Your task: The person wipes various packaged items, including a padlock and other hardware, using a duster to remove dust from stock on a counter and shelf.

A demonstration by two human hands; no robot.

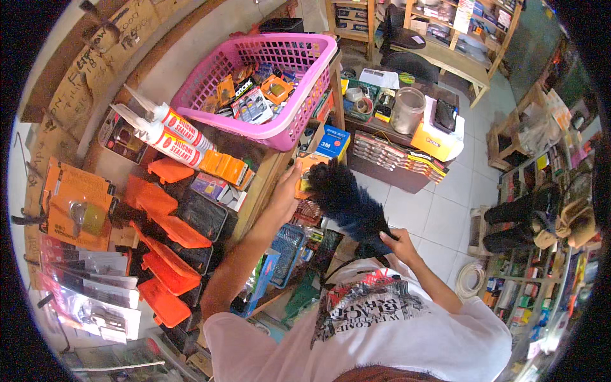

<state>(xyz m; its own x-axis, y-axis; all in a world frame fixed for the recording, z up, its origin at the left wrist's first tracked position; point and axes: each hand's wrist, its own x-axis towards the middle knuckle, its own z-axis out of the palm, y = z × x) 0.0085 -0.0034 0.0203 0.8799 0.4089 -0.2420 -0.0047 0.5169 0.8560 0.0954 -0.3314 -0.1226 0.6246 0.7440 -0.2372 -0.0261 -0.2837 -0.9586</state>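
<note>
My left hand [289, 190] holds up a small orange blister pack [308, 167], fingers closed on its edge, beside the wooden shelf. In my right hand [399, 246] is a black feather duster [347, 202], gripped at its handle end. The duster's feathers reach up and left and lie against the orange pack, covering part of it. Just behind the pack stands a blue box [332, 142]. Up and left, a pink plastic basket [289, 130] on the shelf holds several packaged items in orange, black and white.
White sealant tubes [172, 137], orange boxes [223, 167] and orange-and-black cases [168, 270] cover the left shelf. A low counter with a clear jar [408, 109] stands ahead. Stocked shelves [528, 280] line the right, beside a coiled white hose [470, 281] above the tiled floor.
</note>
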